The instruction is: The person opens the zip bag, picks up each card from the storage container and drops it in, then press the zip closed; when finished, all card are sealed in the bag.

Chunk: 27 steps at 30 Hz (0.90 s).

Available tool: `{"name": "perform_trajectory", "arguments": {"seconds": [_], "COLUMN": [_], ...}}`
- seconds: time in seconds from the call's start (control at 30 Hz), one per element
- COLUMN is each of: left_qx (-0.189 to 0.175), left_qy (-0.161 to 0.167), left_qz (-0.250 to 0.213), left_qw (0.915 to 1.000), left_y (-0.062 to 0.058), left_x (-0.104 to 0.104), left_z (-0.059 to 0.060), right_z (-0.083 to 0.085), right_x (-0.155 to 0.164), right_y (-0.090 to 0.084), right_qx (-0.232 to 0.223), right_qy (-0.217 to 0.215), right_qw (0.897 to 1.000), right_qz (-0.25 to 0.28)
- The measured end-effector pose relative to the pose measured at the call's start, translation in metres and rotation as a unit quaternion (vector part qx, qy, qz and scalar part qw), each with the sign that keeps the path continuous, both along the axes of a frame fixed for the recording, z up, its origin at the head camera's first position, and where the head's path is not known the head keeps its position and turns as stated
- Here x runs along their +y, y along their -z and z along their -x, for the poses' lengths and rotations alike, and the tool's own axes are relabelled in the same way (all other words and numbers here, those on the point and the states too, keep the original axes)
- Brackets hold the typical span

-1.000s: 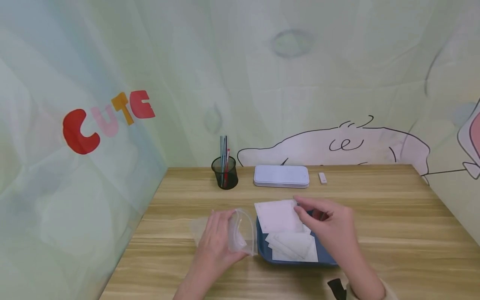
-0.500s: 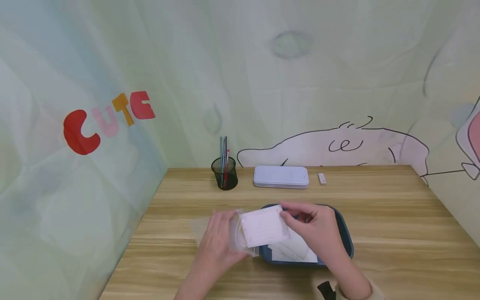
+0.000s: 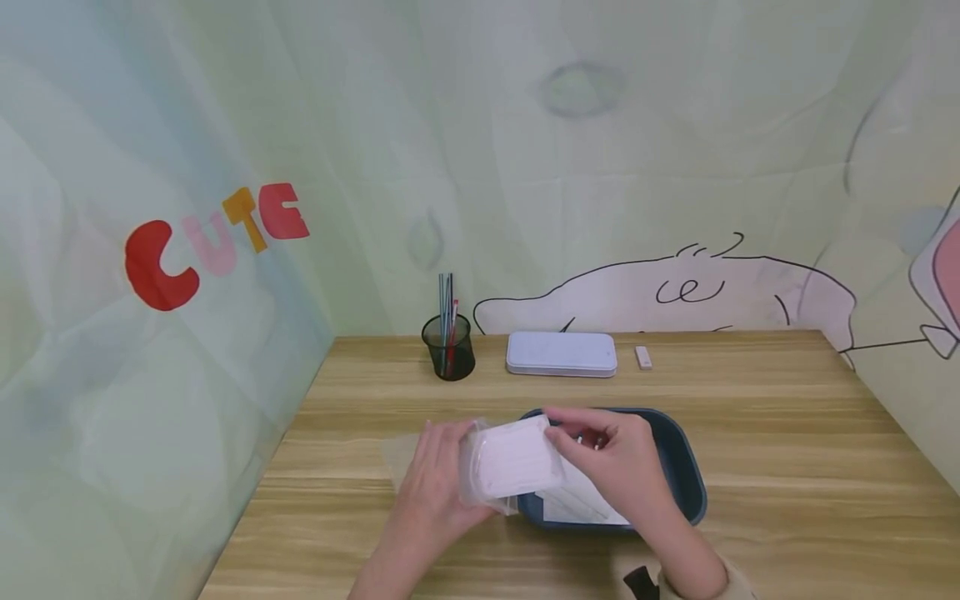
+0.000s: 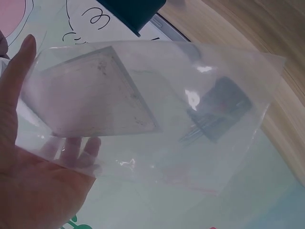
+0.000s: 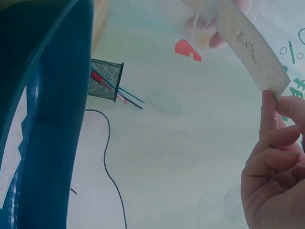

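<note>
My left hand [image 3: 431, 483] grips a clear plastic bag [image 4: 224, 162] near its mouth, and the bag's far end sticks out left of the fingers. Between thumb and forefinger, my right hand [image 3: 618, 458] pinches a corner of a white paper card [image 3: 513, 458]. The card's left part lies inside the bag's mouth. A small line drawing shows on its other face in the right wrist view. Through the film in the left wrist view, a pale rectangular sheet [image 4: 90, 100] is visible. White papers [image 3: 577, 504] lie in the blue tray [image 3: 700, 496] below my right hand.
Along the back of the wooden table [image 3: 787, 433] stand a black mesh pen cup [image 3: 450, 358] with several pens, a pale flat case [image 3: 561, 354] and a small white eraser-like block [image 3: 643, 357]. A printed curtain [image 3: 420, 150] hangs behind and at both sides.
My right hand has carried the card left and down from over the tray, and its left part has entered the bag's mouth. The left hand has stayed nearly still.
</note>
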State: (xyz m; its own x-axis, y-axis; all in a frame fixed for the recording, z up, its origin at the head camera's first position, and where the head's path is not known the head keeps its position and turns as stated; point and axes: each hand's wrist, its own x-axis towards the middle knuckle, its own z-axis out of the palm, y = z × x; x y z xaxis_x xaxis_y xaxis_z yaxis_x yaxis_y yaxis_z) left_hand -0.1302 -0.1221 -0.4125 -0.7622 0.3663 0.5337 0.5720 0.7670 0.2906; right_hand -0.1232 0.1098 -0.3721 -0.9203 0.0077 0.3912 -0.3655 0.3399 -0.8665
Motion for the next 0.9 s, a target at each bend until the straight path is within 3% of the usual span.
{"name": "perform_trajectory", "arguments": {"seconds": [0.47, 0.9], "left_qx": [0.007, 0.018], "left_qy": [0.008, 0.011], "left_qz": [-0.009, -0.002], "left_qw": [0.9999, 0.9998], "left_y": [0.002, 0.003], "left_x": [-0.001, -0.001], "left_z": [0.000, 0.000], "right_z": [0.005, 0.010], "right_x": [-0.018, -0.034], "right_y": [0.009, 0.018], "right_qx": [-0.035, -0.066], "right_qy": [-0.016, 0.000], "right_qw": [0.999, 0.998], "right_qz": [0.009, -0.025]}}
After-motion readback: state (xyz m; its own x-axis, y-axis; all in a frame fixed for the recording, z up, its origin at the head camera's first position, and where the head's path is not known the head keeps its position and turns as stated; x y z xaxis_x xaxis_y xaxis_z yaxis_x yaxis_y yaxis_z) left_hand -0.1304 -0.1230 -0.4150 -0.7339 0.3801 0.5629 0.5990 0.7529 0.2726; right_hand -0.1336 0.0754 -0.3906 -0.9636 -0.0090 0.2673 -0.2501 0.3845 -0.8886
